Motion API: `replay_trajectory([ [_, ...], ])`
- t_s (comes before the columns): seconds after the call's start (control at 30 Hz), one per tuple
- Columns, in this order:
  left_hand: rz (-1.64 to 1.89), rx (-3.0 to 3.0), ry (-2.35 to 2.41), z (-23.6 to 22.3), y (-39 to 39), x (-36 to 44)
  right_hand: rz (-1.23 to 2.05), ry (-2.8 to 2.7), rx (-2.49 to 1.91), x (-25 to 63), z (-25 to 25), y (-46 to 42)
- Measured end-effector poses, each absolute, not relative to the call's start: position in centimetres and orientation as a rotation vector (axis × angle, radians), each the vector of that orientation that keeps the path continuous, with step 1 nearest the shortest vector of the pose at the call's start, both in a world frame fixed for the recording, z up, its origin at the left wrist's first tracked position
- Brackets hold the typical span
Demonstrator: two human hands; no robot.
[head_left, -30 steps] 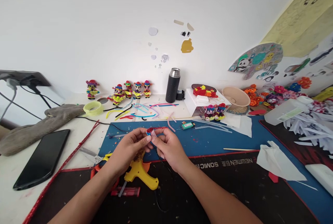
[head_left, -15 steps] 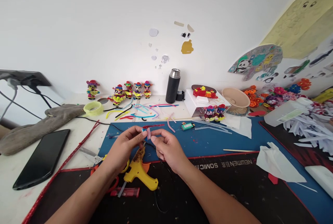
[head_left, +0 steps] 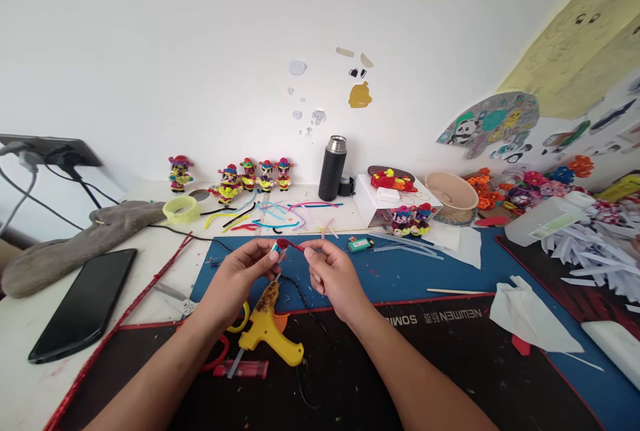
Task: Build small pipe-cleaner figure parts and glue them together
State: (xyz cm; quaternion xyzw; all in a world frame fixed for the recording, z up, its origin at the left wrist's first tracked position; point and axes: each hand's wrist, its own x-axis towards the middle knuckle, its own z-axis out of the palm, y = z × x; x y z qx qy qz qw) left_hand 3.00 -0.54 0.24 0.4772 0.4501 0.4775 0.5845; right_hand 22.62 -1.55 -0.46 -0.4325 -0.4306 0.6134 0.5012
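Two hands stretch a red strand above the crowded mats

From where I stand, the person's left hand (head_left: 240, 274) pinches a small red-and-blue piece (head_left: 281, 244) between thumb and fingers, the tips closed on it. A red strand (head_left: 296, 246) runs from this piece across to the right hand (head_left: 337, 277), whose thumb and forefinger are closed on its far end; the other fingers curl in. The hands are apart, and the piece is between them, raised over the blue mat (head_left: 400, 271).

Just below it lies a yellow glue gun (head_left: 265, 327), its dark-stained nozzle end pointing away from the person, its handle over the black mat (head_left: 400, 384). Beside it are a yellow scissor handle (head_left: 243, 319) and a red scissor handle (head_left: 217, 356), partly hidden by the left arm, and a red transparent item (head_left: 245, 369) partly under the gun's glue stick.

To the left, a bundle of long red stems (head_left: 125, 314) slants past a black phone (head_left: 83, 304). Toward the wall, colored stems (head_left: 280, 217) are scattered in front of a row of small figures (head_left: 229, 184). A black flask (head_left: 333, 171) stands upright near a white box (head_left: 370, 204), and a small green-and-white item (head_left: 360, 244) lies on the blue mat.
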Motion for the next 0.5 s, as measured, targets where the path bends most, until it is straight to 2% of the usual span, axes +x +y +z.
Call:
replay_trajectory([
  [0.5,0.928,1.067,0.983,0.07,-0.77,3.23,1.586,-0.988,-0.985,22.55,0.16,-1.82],
])
